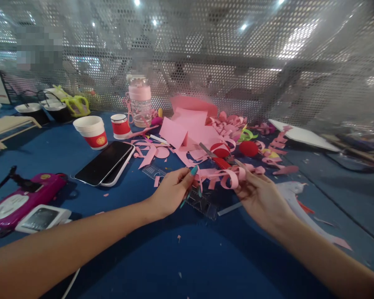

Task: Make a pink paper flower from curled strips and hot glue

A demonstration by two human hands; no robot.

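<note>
Pink paper strip (pixel 229 178), partly curled, pinched between our left hand (pixel 171 192) and right hand (pixel 260 197); finished curls (pixel 229 122) crowd the tabletop's (pixel 205 257) far edge, uncut sheets (pixel 187 126) remaining.

phone (pixel 104 164) left of paper pile (pixel 193 133) | cups (pixel 92 131) behind phone, seemingly

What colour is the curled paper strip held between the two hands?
Pink: the curled paper strip shows best in the head view, the only one.

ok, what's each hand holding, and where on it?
Left hand pinches a thin teal tool near its upper end. Right hand holds the curled pink paper strip by its right end, fingertips only.
</note>
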